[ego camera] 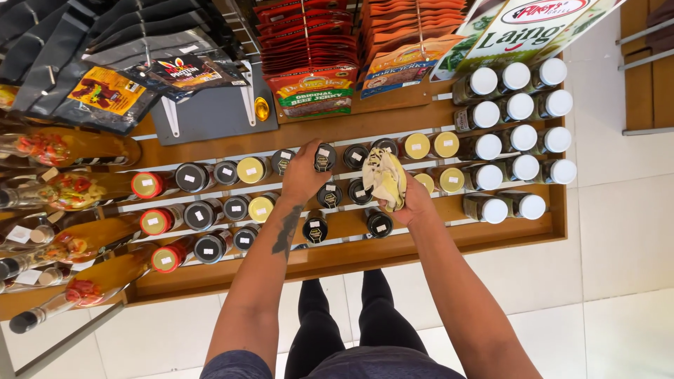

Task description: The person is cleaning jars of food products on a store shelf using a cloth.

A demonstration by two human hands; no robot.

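My left hand [302,175] grips a small black-lidded bottle [324,158] in the upper row of a wooden stepped shelf [365,249]. In my right hand [414,200] is a crumpled pale yellow cloth [385,179], held over the middle rows just right of the left hand. Other black-lidded bottles [379,223] stand around both hands, some with small labels on their lids. Yellow-lidded jars [417,146] sit just behind the cloth.
White-lidded jars [519,137] fill the right of the shelf. Tall bottles with red contents [77,193] lie at the left. Hanging snack packets [312,88] and dark pouches [105,91] are behind. A pale tiled floor [618,231] lies to the right.
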